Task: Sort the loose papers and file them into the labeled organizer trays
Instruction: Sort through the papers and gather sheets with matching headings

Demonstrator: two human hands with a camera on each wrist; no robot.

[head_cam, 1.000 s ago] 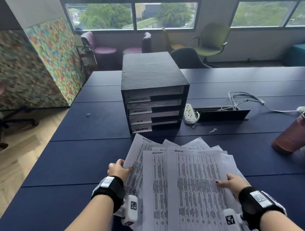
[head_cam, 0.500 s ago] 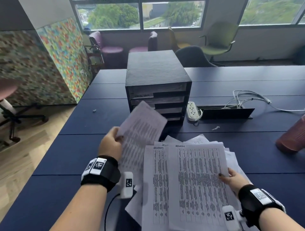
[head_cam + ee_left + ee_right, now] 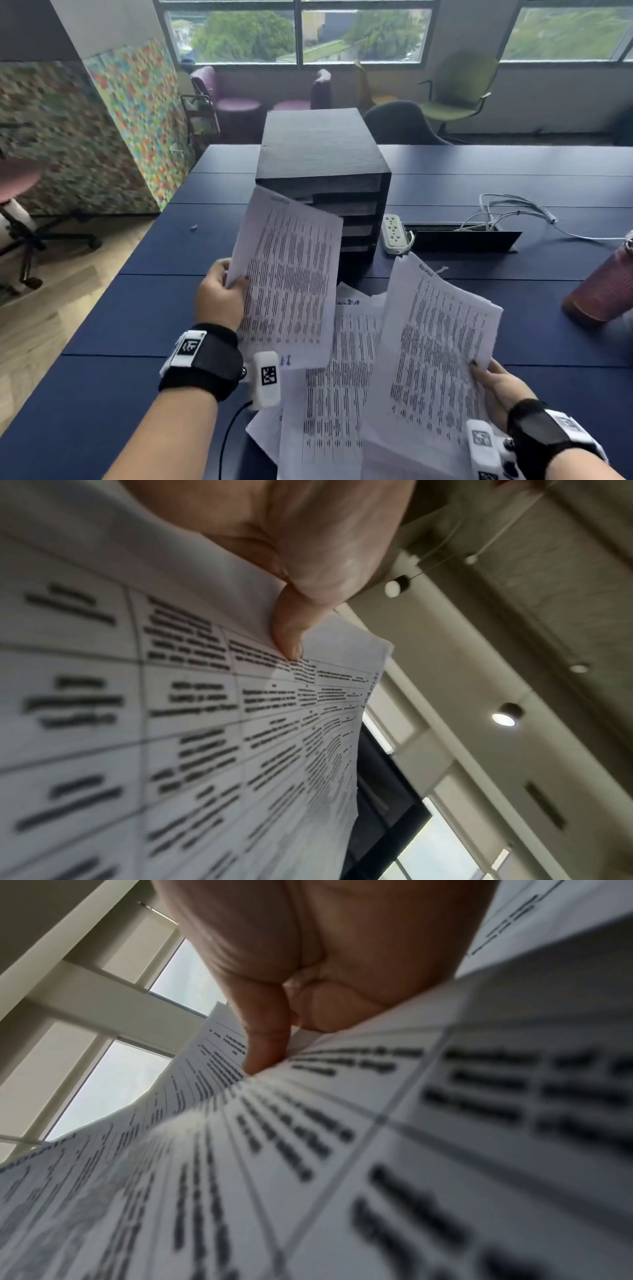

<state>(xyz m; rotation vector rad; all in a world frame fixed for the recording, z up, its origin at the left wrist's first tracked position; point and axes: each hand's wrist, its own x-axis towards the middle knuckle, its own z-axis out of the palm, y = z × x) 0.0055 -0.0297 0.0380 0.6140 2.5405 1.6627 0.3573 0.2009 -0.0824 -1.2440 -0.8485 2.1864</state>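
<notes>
Pinching raised sheet (image 3: 291, 274), left hand (image 3: 219, 298); long axis toward organizer (image 3: 322, 181). Right hand (image 3: 496, 387) grips paper stack (image 3: 435, 349).

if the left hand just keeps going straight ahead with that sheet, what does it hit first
Most likely the black organizer. The left hand pinches a sheet whose top edge already overlaps the organizer's tray fronts in the head view, so the paper would meet them before the hand does. Depth is unclear; which tray it lines up with cannot be told.
</notes>
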